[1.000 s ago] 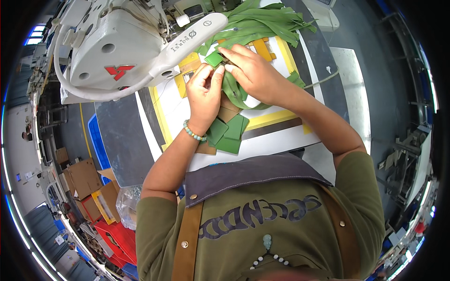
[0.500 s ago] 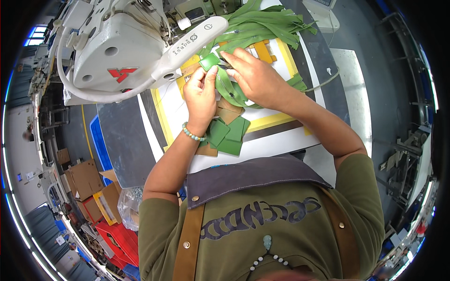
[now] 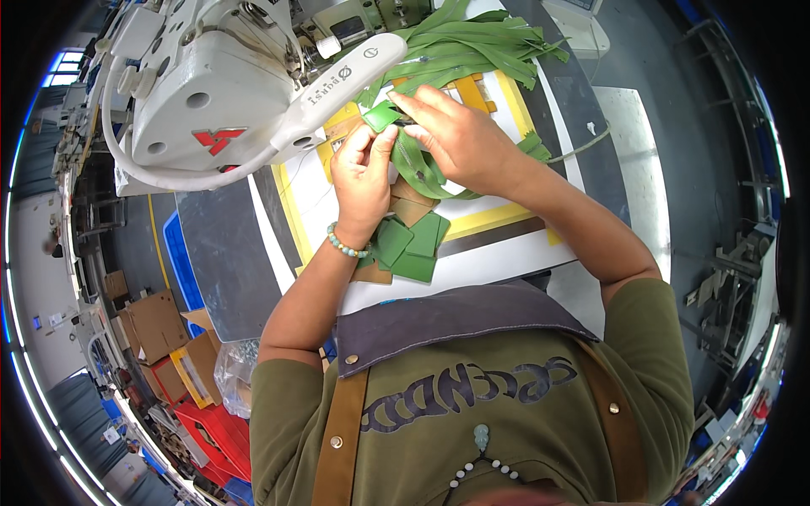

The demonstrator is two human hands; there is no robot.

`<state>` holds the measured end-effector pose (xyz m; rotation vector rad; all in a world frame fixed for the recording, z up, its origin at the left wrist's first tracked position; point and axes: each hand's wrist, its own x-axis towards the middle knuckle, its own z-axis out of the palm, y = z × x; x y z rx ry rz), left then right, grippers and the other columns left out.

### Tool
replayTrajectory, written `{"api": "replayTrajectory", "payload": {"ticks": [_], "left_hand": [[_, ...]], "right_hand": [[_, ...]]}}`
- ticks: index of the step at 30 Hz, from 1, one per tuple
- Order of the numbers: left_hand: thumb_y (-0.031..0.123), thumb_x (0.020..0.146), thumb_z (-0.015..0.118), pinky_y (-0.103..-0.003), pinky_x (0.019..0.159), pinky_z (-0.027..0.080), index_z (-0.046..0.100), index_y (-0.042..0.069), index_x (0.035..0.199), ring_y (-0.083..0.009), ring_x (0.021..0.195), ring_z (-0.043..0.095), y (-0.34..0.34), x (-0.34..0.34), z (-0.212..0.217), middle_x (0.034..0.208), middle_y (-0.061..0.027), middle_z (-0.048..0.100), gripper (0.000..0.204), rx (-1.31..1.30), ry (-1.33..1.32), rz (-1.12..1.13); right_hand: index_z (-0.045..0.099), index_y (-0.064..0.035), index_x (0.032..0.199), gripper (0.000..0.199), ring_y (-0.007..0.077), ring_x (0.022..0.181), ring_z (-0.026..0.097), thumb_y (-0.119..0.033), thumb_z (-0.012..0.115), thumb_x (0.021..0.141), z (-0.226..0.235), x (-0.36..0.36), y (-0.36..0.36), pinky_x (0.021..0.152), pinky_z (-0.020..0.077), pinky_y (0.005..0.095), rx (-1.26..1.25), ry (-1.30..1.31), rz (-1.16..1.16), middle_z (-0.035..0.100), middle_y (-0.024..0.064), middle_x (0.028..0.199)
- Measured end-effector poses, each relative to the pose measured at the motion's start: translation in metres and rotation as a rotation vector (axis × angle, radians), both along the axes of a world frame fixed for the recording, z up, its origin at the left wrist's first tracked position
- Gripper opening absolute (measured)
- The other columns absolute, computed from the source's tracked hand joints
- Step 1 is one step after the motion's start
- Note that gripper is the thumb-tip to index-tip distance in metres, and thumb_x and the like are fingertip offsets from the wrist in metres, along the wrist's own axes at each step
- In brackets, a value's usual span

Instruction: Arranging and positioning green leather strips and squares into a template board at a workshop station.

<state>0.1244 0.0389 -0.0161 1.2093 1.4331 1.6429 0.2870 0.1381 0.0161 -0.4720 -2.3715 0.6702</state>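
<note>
A small glossy green leather patch (image 3: 381, 116) is pinched at its lower edge between the thumb and fingers of my left hand (image 3: 363, 179). From beside the patch a green zipper (image 3: 412, 165) with metal teeth hangs down and curls below my right hand (image 3: 466, 139). That hand's thumb and forefinger close around the zipper's upper end at the patch's right edge; a dark bit shows between them, too small to make out. Just below my hands lie several flat green leather pieces (image 3: 415, 253) and brown pieces (image 3: 411, 209).
A white sewing machine head (image 3: 211, 93) with a pale arm (image 3: 337, 93) stands close on the left. Behind my hands, many loose green zippers (image 3: 481, 51) are heaped on the table. Yellow tape (image 3: 489, 218) borders the white work surface. A blue bin (image 3: 181, 257) stands left of the table.
The green patch has shifted slightly right and down and turned a little, with both hands still at it. The hanging zipper has swung slightly right.
</note>
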Motion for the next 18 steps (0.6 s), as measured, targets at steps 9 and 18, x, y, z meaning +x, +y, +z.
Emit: {"api": "replayTrajectory", "payload": {"ticks": [9,18], "left_hand": [[0.002,0.1,0.059,-0.024,0.072,0.045,0.067,-0.002,0.097,-0.0109,0.08,0.057,-0.014,0.006,0.035,0.09,-0.0016,0.064,0.009,0.283,0.173,-0.288],[0.021,0.11,0.038,-0.03,0.074,0.05,0.055,0.0,0.121,-0.0162,0.076,0.059,0.006,-0.002,0.015,0.085,-0.0087,0.063,0.029,-0.134,-0.517,-0.323]], "right_hand": [[0.058,0.0048,0.131,0.037,0.0334,0.098,0.065,-0.019,0.056,0.102,-0.017,0.033,0.09,0.085,0.0509,0.0407,-0.138,0.168,-0.266,0.063,0.0196,0.112],[0.063,-0.0056,0.133,0.041,0.0263,0.079,0.067,-0.019,0.066,0.094,0.013,0.013,0.027,0.065,0.0531,0.0363,0.143,0.087,0.041,0.064,0.0091,0.107]]}}
